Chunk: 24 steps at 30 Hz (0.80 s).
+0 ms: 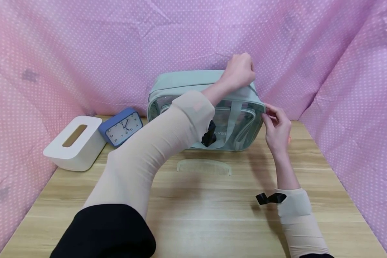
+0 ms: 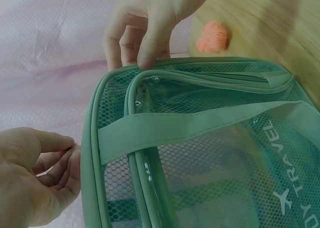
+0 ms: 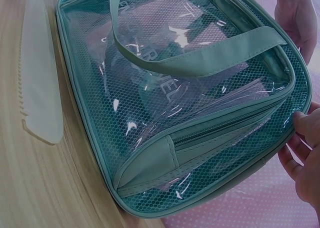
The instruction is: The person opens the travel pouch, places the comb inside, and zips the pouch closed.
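Two hands at one end of a mint-green bag (image 1: 220, 120), which stands upright on a wood-grained table (image 1: 213, 218) with its mesh-lined, see-through front toward the person. The right hand (image 1: 278, 130) clamps the bag's upper right corner, thumb on the front edge, fingers behind. Above and left of that grip, the left hand (image 1: 240, 71) is curled at the top edge, its fingertips drawn together there; it seems to pinch a small part of the bag, perhaps the zip pull, though the fingers largely hide it. A pale green handle strap (image 2: 200, 123) hangs down the front, left of the right hand's grip; white lettering lies beyond it. Below both grips and toward the person, just before the bag, lies a pale comb (image 1: 204, 167), teeth facing the person. An orange fluffy ball (image 2: 212, 37) sits on the table near the right hand. Well to the left of both grips, a blue clock (image 1: 124, 127) leans beside a white tissue box (image 1: 84, 140). Behind everything hangs a pink dotted cloth (image 1: 116, 43).
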Available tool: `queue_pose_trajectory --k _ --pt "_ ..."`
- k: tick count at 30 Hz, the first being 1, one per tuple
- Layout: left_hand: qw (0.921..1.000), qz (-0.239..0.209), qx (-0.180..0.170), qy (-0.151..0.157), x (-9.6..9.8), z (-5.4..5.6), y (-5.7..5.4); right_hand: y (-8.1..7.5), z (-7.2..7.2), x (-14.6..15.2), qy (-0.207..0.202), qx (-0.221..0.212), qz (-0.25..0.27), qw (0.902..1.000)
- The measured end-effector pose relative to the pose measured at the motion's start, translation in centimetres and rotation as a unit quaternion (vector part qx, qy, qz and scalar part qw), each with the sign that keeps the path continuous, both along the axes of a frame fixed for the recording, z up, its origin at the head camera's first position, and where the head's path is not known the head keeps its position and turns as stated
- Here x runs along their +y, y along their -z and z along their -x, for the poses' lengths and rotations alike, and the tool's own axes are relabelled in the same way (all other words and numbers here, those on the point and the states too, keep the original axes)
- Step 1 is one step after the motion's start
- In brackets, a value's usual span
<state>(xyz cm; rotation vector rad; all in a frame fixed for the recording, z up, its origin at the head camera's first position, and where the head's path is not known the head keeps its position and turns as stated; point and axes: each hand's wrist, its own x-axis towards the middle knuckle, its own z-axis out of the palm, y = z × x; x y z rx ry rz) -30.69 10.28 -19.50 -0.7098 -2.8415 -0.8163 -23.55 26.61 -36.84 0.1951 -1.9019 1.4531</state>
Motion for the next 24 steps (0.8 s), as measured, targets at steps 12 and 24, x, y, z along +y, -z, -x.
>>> queue_pose_trajectory --k 12,24 --pt "0.9997 -0.015 -0.007 0.019 0.0 0.1 0.4 -0.1 -0.1 0.2 -0.003 0.001 -0.010 0.9999" --pt "0.9899 -0.130 0.000 0.057 -3.0 -2.1 -0.3 0.0 -0.1 0.1 -0.003 0.001 -0.014 0.9999"
